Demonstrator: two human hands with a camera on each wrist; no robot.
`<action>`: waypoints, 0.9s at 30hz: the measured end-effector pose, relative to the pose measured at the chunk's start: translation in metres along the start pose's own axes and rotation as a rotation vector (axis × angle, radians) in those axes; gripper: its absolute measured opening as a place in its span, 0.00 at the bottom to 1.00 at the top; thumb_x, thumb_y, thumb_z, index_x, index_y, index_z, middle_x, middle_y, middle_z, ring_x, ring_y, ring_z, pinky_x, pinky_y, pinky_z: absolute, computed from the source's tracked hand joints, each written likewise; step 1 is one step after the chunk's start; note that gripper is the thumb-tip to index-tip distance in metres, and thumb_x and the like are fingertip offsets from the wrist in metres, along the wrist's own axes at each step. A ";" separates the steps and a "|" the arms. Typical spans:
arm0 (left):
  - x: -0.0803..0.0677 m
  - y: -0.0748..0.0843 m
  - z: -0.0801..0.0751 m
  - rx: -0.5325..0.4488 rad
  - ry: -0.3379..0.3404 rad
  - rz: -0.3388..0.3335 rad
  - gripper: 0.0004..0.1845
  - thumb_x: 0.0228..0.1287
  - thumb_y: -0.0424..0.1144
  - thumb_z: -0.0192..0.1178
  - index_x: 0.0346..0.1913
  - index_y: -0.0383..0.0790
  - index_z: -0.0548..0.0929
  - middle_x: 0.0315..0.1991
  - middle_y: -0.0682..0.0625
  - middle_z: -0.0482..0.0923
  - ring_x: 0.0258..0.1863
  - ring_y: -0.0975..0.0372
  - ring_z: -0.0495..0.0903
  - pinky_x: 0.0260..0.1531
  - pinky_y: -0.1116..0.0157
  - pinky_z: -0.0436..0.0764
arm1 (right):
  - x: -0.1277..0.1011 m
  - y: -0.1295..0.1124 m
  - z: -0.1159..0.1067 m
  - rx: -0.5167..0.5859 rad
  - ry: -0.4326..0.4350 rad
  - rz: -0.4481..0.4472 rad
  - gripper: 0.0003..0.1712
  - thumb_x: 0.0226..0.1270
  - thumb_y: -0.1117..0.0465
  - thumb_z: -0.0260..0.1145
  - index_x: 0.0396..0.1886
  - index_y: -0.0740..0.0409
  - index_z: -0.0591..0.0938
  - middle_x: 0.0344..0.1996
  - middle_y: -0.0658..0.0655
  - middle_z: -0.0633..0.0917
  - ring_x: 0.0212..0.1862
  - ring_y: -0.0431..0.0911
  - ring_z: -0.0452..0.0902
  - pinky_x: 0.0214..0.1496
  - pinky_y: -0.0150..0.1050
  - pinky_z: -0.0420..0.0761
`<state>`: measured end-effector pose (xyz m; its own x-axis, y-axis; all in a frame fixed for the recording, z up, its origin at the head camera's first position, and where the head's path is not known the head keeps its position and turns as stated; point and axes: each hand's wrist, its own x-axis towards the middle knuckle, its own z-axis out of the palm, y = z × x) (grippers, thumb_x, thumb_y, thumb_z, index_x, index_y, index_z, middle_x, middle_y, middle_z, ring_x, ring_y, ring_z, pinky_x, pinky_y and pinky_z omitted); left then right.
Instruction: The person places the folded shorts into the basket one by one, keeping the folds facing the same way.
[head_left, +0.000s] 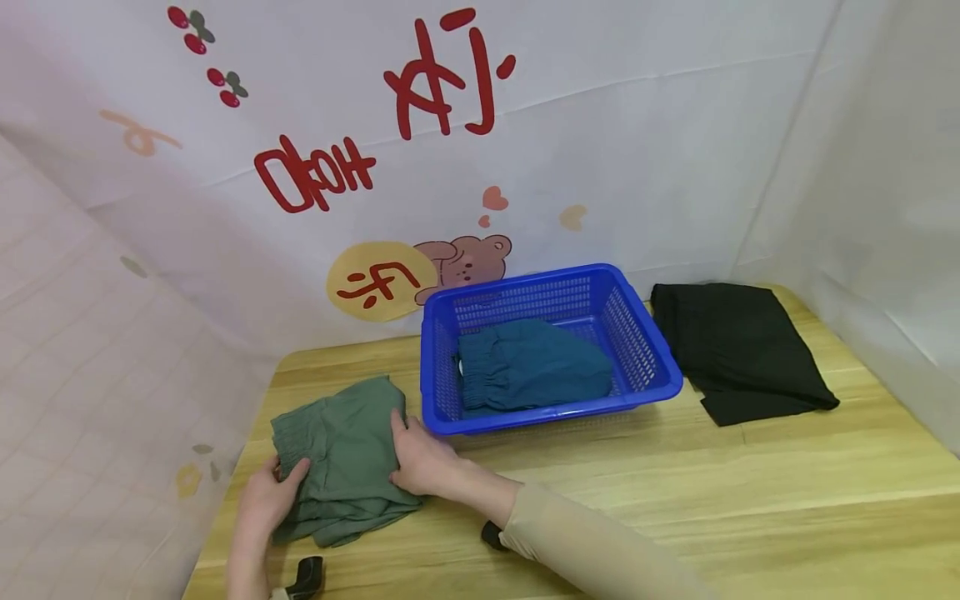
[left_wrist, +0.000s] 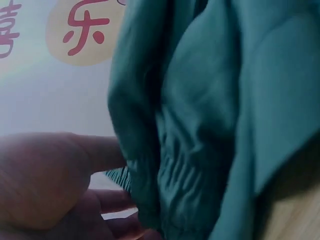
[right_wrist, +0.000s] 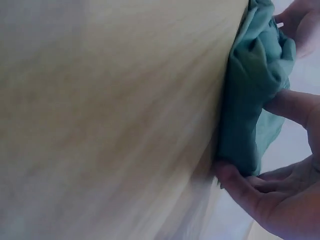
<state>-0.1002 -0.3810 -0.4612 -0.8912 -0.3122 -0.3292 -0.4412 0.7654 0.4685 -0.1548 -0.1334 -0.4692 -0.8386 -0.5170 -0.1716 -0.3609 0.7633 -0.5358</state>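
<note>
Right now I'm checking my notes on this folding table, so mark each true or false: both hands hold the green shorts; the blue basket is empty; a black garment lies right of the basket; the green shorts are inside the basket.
1. Both hands, left hand and right hand, hold the green shorts: true.
2. The blue basket is empty: false, folded teal shorts lie in it.
3. A black garment lies right of the basket: true.
4. The green shorts are inside the basket: false, they lie on the wooden table, left of it.
</note>
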 end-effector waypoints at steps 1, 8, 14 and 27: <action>-0.001 -0.001 -0.001 -0.003 -0.003 0.005 0.42 0.84 0.51 0.46 0.76 0.11 0.53 0.70 0.15 0.63 0.69 0.25 0.67 0.69 0.34 0.72 | 0.000 0.000 0.000 0.022 0.002 0.013 0.56 0.68 0.51 0.76 0.85 0.63 0.55 0.77 0.66 0.71 0.76 0.52 0.74 0.66 0.41 0.85; -0.006 -0.007 -0.007 -0.046 -0.085 0.051 0.40 0.82 0.47 0.51 0.76 0.13 0.56 0.70 0.14 0.62 0.69 0.26 0.66 0.65 0.36 0.76 | 0.001 0.002 -0.002 0.089 -0.020 0.125 0.45 0.74 0.50 0.70 0.80 0.67 0.63 0.76 0.63 0.74 0.70 0.49 0.80 0.59 0.40 0.88; -0.006 -0.004 -0.010 -0.045 -0.126 0.038 0.41 0.82 0.48 0.52 0.76 0.13 0.53 0.73 0.14 0.58 0.72 0.25 0.63 0.66 0.37 0.77 | -0.003 0.006 -0.003 0.020 -0.029 0.106 0.39 0.71 0.52 0.73 0.76 0.59 0.72 0.73 0.59 0.78 0.64 0.46 0.83 0.51 0.37 0.88; -0.019 -0.004 0.009 -0.030 -0.114 0.071 0.42 0.81 0.48 0.53 0.78 0.15 0.52 0.72 0.14 0.60 0.71 0.26 0.66 0.64 0.37 0.78 | -0.021 0.015 0.000 0.011 0.001 0.001 0.39 0.72 0.59 0.72 0.78 0.52 0.68 0.65 0.59 0.84 0.59 0.47 0.86 0.55 0.36 0.87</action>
<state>-0.0807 -0.3731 -0.4640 -0.9031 -0.1907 -0.3846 -0.3821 0.7657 0.5174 -0.1429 -0.1115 -0.4735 -0.8395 -0.5159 -0.1708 -0.3559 0.7595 -0.5445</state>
